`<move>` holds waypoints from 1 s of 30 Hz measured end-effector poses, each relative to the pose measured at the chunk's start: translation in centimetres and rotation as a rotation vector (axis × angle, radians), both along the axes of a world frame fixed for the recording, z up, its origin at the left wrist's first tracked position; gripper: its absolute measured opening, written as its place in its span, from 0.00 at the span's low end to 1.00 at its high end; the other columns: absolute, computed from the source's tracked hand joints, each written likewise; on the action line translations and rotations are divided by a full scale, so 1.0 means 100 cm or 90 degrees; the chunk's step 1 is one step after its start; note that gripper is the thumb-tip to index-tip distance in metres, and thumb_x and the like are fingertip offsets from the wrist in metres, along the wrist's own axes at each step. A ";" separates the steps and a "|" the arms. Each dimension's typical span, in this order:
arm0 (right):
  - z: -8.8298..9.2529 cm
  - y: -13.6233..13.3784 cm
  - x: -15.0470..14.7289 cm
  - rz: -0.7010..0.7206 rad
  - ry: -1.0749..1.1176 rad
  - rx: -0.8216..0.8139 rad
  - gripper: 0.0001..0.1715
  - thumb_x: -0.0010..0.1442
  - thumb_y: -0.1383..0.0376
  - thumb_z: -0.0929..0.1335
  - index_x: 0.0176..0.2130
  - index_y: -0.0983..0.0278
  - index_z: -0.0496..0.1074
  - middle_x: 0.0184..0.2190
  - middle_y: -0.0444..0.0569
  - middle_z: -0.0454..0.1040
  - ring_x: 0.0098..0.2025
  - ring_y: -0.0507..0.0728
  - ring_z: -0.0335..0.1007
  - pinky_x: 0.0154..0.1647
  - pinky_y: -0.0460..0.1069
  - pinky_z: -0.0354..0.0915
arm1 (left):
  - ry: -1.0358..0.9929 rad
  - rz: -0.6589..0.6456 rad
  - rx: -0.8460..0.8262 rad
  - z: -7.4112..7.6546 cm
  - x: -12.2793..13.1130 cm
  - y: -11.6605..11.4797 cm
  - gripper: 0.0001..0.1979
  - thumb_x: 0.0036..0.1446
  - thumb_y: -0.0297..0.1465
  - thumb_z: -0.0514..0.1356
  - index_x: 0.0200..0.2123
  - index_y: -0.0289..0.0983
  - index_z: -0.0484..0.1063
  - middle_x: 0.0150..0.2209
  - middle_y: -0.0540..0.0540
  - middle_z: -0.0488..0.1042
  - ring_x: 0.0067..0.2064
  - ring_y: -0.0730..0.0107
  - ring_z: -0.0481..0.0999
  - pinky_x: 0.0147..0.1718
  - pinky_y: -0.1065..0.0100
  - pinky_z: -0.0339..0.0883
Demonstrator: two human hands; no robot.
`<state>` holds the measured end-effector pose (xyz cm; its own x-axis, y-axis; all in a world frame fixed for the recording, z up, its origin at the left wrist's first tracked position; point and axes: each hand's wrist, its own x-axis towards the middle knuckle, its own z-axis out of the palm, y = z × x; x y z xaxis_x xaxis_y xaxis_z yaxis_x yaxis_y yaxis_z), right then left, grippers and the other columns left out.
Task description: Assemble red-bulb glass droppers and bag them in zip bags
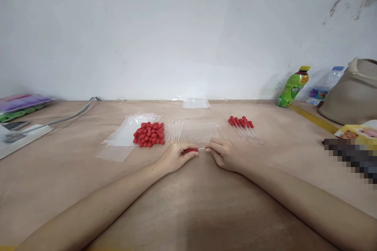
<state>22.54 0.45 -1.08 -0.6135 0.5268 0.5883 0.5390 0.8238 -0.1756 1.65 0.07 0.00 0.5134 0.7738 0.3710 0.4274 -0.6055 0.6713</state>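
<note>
Between thumb and fingers, my left hand (178,157) pinches a red rubber dropper bulb (191,150). My right hand (224,155) is closed on a thin clear dropper tube (201,149), whose visible end meets the bulb's mouth. How far the tube sits inside the bulb cannot be made out. Just beyond my left hand is a heap of loose red bulbs (149,134). A row of clear tubes (193,131) lies behind both hands. Several droppers with red bulbs on their tubes (243,125) lie together beyond my right hand.
Clear plastic bags (120,133) lie under and beside the bulb heap; another bag (196,103) is by the wall. At right stand a green drink bottle (293,88), a water bottle (325,86) and a beige bag (349,94). A grey cable (67,117) runs at left.
</note>
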 end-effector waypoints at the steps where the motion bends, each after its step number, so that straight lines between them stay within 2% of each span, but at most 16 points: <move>1: 0.000 0.000 0.000 -0.001 0.000 -0.001 0.14 0.60 0.66 0.56 0.32 0.65 0.68 0.25 0.49 0.67 0.27 0.52 0.61 0.27 0.46 0.58 | 0.003 -0.002 0.005 0.000 0.000 0.000 0.10 0.53 0.32 0.56 0.38 0.38 0.74 0.35 0.47 0.76 0.36 0.67 0.74 0.36 0.68 0.67; 13: 0.000 -0.001 -0.006 -0.011 0.024 -0.117 0.14 0.60 0.65 0.57 0.28 0.65 0.66 0.24 0.46 0.67 0.27 0.51 0.62 0.29 0.45 0.58 | 0.025 0.002 0.058 0.002 0.000 0.000 0.09 0.53 0.32 0.56 0.37 0.39 0.74 0.34 0.47 0.77 0.34 0.68 0.75 0.34 0.69 0.67; 19: 0.009 -0.003 -0.006 -0.026 0.008 -0.230 0.14 0.60 0.66 0.58 0.26 0.65 0.66 0.22 0.44 0.67 0.24 0.49 0.62 0.25 0.44 0.57 | 0.033 -0.009 0.119 -0.001 0.000 0.000 0.09 0.53 0.32 0.56 0.37 0.38 0.74 0.33 0.46 0.77 0.34 0.69 0.75 0.34 0.69 0.67; 25: 0.024 0.001 0.000 0.026 -0.056 -0.231 0.12 0.58 0.67 0.59 0.27 0.65 0.68 0.24 0.45 0.70 0.26 0.50 0.63 0.28 0.44 0.58 | 0.045 -0.025 0.156 -0.001 0.001 0.002 0.10 0.54 0.33 0.56 0.39 0.39 0.72 0.35 0.47 0.76 0.36 0.69 0.74 0.37 0.69 0.67; 27: 0.030 0.006 0.006 -0.004 -0.069 -0.238 0.11 0.57 0.66 0.60 0.27 0.64 0.69 0.24 0.45 0.71 0.26 0.50 0.64 0.27 0.44 0.57 | 0.031 -0.001 0.158 0.001 0.000 0.003 0.13 0.53 0.33 0.56 0.44 0.39 0.69 0.37 0.46 0.74 0.38 0.69 0.73 0.38 0.68 0.67; 30: 0.039 0.021 0.025 -0.156 -0.025 -0.248 0.14 0.57 0.63 0.60 0.25 0.64 0.69 0.22 0.45 0.71 0.24 0.51 0.64 0.25 0.44 0.56 | -0.010 0.084 0.148 0.000 -0.003 0.006 0.20 0.52 0.33 0.58 0.49 0.40 0.63 0.41 0.45 0.69 0.38 0.69 0.72 0.38 0.67 0.68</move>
